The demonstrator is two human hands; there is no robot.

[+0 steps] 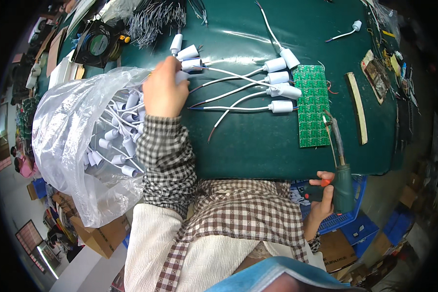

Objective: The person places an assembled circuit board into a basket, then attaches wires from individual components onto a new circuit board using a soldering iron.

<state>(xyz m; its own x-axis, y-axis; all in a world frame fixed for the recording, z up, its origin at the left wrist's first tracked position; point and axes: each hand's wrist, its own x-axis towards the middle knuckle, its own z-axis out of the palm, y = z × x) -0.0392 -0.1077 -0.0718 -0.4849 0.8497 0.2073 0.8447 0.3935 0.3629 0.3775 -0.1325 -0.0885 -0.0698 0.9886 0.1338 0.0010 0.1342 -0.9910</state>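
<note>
My left hand (166, 91) reaches over the mouth of a clear plastic bag, its fingers and thumb closed round a white lamp socket (182, 77) that they partly hide. Beside those fingers lie more white sockets (188, 52). A pistol-shaped soldering iron (343, 187) with a dark green handle is in my right hand (320, 204), a finger near its red trigger. Its tip hangs over the lower right part of a green circuit board panel (310, 129). Along the panel's left edge, several white sockets with cables (282, 106) rest, some overlapping it.
The clear bag (58, 126), full of white sockets, bulges at the left. Behind it are a black fan (96, 44) and a bundle of thin wires (158, 22). A pale strip (357, 108) lies right of the panel; a lone socket (356, 26) sits far right.
</note>
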